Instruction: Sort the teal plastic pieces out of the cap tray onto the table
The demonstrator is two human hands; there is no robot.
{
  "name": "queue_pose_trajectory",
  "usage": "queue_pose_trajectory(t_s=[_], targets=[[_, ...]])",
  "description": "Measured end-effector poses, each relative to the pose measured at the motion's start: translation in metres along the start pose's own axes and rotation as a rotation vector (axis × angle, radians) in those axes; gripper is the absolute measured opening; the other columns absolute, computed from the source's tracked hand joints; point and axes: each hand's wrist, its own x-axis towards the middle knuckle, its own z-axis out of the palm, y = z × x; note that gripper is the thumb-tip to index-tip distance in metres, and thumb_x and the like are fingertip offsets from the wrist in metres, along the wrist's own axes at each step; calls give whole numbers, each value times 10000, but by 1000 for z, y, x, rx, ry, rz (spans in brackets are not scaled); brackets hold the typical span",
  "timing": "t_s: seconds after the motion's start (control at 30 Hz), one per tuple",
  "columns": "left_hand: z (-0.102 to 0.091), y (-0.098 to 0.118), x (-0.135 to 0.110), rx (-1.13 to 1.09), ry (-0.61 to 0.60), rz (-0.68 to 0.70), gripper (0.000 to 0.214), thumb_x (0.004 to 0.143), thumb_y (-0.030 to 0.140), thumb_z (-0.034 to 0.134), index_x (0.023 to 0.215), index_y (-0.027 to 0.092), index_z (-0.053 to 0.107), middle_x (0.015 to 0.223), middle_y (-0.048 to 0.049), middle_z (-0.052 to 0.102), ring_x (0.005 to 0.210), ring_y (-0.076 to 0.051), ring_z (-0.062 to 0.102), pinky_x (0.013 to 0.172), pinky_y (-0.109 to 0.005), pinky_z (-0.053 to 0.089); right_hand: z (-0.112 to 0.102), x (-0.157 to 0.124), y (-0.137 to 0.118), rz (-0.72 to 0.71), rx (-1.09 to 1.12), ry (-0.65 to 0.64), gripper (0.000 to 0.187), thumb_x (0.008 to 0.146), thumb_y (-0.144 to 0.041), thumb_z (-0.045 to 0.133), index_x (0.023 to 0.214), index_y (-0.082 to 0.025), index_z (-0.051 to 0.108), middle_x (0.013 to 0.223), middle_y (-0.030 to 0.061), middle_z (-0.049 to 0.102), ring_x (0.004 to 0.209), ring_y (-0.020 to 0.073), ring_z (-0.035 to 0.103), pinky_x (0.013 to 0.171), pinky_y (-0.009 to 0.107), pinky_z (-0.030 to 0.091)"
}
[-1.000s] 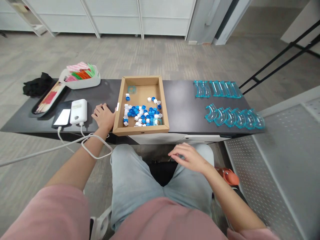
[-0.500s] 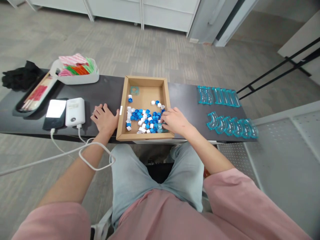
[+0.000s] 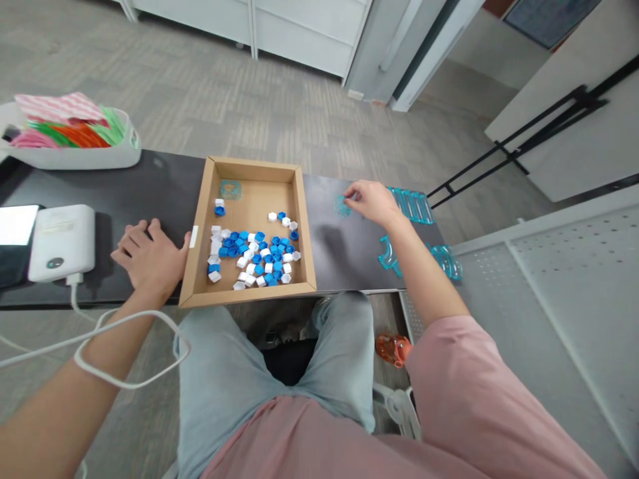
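My right hand [image 3: 373,201] is over the dark table to the right of the cardboard tray, its fingers pinched on a small clear teal plastic piece [image 3: 342,206]. My left hand [image 3: 152,256] rests with fingers spread on the table, its thumb by the left wall of the cardboard tray [image 3: 307,266]. Inside the tray lie several blue and white hexagonal blocks [image 3: 259,256], mostly toward the near side. A square teal plastic piece [image 3: 230,189] sits in its far left corner. Beyond my right hand, teal plastic pieces [image 3: 413,205] are lined up, with curved teal pieces [image 3: 387,253] nearer, partly behind my forearm.
At the left stand a white power bank [image 3: 64,243] and a phone [image 3: 17,233]. The power bank's white cable [image 3: 150,316] loops over my left forearm. A white basket [image 3: 100,158] with colourful sticks stands farther back. A grey perforated panel [image 3: 549,299] borders the right side.
My right hand has moved from the tray's near right corner out to the table on the right, carrying a teal piece. My left hand stays in place; the view has shifted right.
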Motion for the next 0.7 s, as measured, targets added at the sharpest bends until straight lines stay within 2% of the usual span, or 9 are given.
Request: queue_pose_trajectory(t_s=[0.1,0.23,0.4,0.5,0.6,0.7], targets=[[0,-1,-1,-16,10,7,869,1121,583,399,1801,51,500,1894,-375,405,1786,-549,339,1420,-773,258,-2,40,39,75,-199,-32,301,1105,-284,734,1324,-220,931,1397,133,892,1285,323,806,1076,405,568],[-1,-2,-2,-28,13,19,913,1100,625,382,1796,48,504,1884,-380,413,1779,-563,330,1404,-785,260,4,78,57,87,-349,-133,354,1116,-285,727,1395,-234,938,1464,163,881,1388,340,789,1136,428,575],[1,-4,0,-31,5,10,893,1069,626,416,1810,135,500,1914,-334,409,1787,-540,324,1402,-780,262,12,99,50,79,-450,-213,342,1110,-246,737,1374,-245,955,1488,177,875,1409,340,799,1175,443,578],[1,-4,0,-31,-3,8,921,1049,605,427,1807,86,501,1903,-354,413,1787,-555,316,1405,-784,255,11,101,43,121,-466,-257,350,1128,-234,737,1414,-224,939,1519,179,862,1428,328,793,1160,411,575],[1,-3,-1,-32,8,17,933,1058,599,420,1804,45,498,1894,-360,422,1785,-547,317,1406,-769,261,1,102,41,155,-455,-280,375,1120,-218,753,1453,-226,925,1522,179,862,1408,323,795,1135,408,579],[3,-2,-2,-23,27,22,903,1089,604,424,1809,64,497,1897,-344,428,1776,-535,330,1402,-755,268,-13,108,33,137,-429,-207,379,1106,-211,742,1434,-228,933,1508,171,866,1379,334,792,1140,434,576]])
